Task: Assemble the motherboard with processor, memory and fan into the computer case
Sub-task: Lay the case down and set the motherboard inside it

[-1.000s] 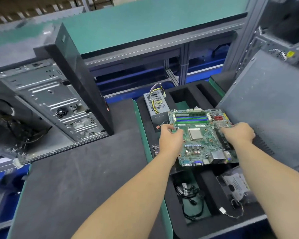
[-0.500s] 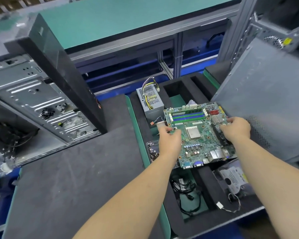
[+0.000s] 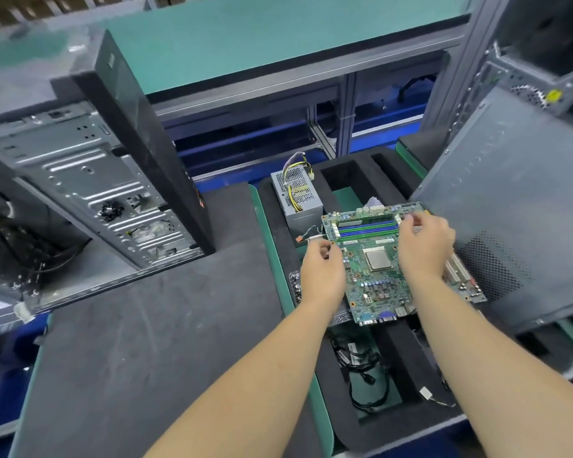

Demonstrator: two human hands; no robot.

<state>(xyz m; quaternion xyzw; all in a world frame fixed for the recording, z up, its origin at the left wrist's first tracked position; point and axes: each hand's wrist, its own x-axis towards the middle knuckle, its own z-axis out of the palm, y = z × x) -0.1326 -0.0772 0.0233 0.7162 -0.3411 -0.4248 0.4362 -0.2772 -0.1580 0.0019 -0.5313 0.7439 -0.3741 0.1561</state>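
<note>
Both hands grip motherboard, ports toward person.

the right hand no longer grips the motherboard's right edge; it now reaches over the board to its far right corner, fingers curled by the memory slots. the left hand keeps the left edge.
</note>
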